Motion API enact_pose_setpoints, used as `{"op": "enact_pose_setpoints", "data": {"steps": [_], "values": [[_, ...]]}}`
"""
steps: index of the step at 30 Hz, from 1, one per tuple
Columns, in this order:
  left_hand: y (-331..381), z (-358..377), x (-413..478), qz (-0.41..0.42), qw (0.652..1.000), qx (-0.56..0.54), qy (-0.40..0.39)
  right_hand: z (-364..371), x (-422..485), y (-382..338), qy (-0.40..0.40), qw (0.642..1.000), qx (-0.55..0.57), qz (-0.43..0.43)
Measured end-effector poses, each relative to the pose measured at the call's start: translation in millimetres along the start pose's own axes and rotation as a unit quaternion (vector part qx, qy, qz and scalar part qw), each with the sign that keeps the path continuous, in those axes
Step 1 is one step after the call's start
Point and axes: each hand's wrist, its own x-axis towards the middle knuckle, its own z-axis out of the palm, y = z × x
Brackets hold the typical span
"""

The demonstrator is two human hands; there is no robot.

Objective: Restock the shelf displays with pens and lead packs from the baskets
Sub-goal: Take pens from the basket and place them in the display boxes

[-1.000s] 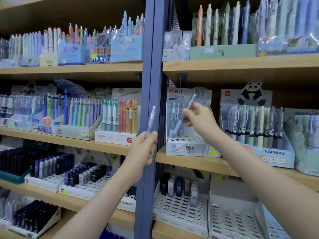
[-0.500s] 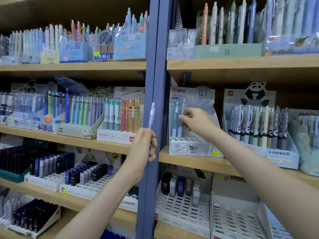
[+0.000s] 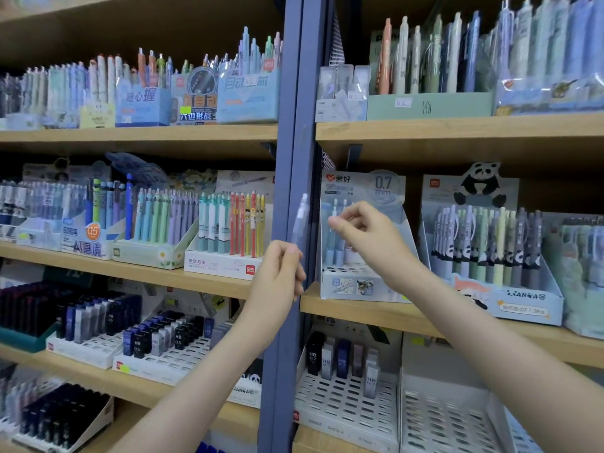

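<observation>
Stationery shop: shelves (image 3: 130, 136) of boxed pen displays (image 3: 223, 265)

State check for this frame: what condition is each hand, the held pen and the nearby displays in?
left hand, grips wrapped pen.
wrapped pen, upright, top clear of the fingers.
0.7 display, few pens at back left, front slots empty.
right hand, fingertips at those pens, grip unclear.
lead tray, five packs near the back, mostly empty.

pretty bright, even shop light, deep shadow under the top board (image 3: 147, 31), bit of sheen on the plastic sleeves (image 3: 552, 89) top right, my right hand (image 3: 369, 238) and the clear pen (image 3: 299, 220) in my left hand (image 3: 277, 276) smeared by motion blur, shelf lines bowing at the edges, far-left corner soft and mushy
</observation>
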Motion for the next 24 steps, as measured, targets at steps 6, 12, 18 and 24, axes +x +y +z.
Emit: {"op": "enact_pose_setpoints", "data": {"steps": [6, 12, 18, 24], "values": [[8.5, 20.1, 10.0, 0.04, 0.993, 0.099, -0.053, -6.2, -11.0, -0.1, -0.084, 0.995, 0.056, 0.012], [14.5, 31.4, 21.2, 0.057, 0.983, 0.15, -0.089, -17.4, -5.7, 12.3, -0.102, 0.989, 0.105, 0.037], [-18.9, 29.7, 11.7, 0.198, 0.934, 0.298, -0.014, -26.5, 8.9, 12.4, 0.003, 0.996, 0.078, 0.043], [-51.4, 32.6, 3.0, 0.337, 0.836, 0.433, 0.028, -21.9, 10.7, 12.7, -0.016, 0.998, -0.05, 0.026]]}}
